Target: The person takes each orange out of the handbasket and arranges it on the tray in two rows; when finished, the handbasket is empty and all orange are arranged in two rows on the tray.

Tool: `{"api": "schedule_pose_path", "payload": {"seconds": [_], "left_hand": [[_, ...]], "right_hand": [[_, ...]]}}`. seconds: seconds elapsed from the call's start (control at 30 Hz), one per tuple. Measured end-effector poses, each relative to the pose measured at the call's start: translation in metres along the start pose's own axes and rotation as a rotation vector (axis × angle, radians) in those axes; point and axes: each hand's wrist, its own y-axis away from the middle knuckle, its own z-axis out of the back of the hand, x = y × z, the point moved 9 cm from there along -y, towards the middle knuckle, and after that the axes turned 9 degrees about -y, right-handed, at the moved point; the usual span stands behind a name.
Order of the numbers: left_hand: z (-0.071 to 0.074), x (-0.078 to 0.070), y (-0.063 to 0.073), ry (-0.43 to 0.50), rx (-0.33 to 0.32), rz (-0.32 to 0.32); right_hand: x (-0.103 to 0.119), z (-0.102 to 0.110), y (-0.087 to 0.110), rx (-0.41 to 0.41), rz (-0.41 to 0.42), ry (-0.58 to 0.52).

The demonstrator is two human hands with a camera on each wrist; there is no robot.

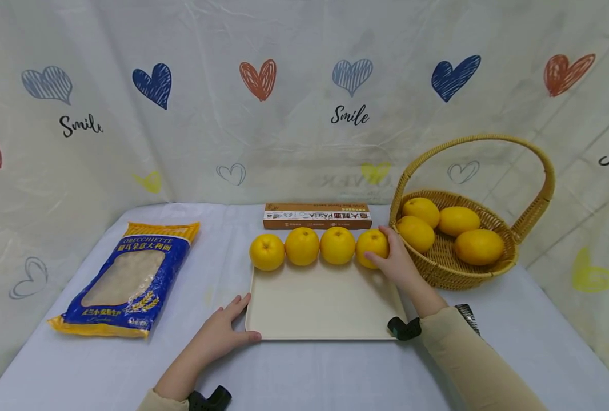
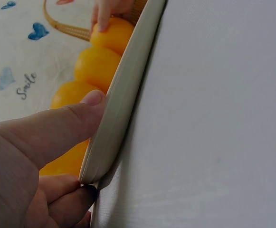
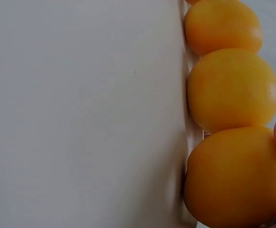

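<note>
Round oranges stand side by side in a row along the far edge of a cream rectangular tray (image 1: 325, 308). My right hand (image 1: 399, 260) holds the rightmost orange (image 1: 368, 244), thumb on its near side and fingers behind it on the right. In the right wrist view that orange (image 3: 235, 178) touches its neighbour (image 3: 233, 90). Whether the row is inside the far rim or on it, I cannot tell. My left hand (image 1: 224, 328) grips the tray's near left corner. In the left wrist view, the thumb lies against the rim (image 2: 123, 104) and the fingers bend at the corner.
A wicker basket (image 1: 438, 271) with a tall handle stands at the right, holding several yellow oval fruits (image 1: 478, 246). Behind the oranges lies a brown and white pasta box (image 1: 317, 216). A blue and yellow pasta bag (image 1: 124, 279) lies at the left. A printed cloth hangs behind the table.
</note>
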Motion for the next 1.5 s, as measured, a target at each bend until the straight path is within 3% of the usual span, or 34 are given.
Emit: {"api": "schedule_pose_path", "payload": {"seconds": [0.7,1.33,1.5], "left_hand": [[0.001,-0.002,0.001,-0.009,-0.006,-0.006],[0.001,-0.001,0.001,-0.016,-0.003,0.001],[0.000,0.000,0.000,-0.015,-0.004,-0.003]], "right_hand": [[0.019,0.003,0.006,-0.025,0.076,0.173],[0.019,0.003,0.010,-0.002,0.115,0.195],[0.027,0.013,0.018,-0.021,0.107,0.202]]}}
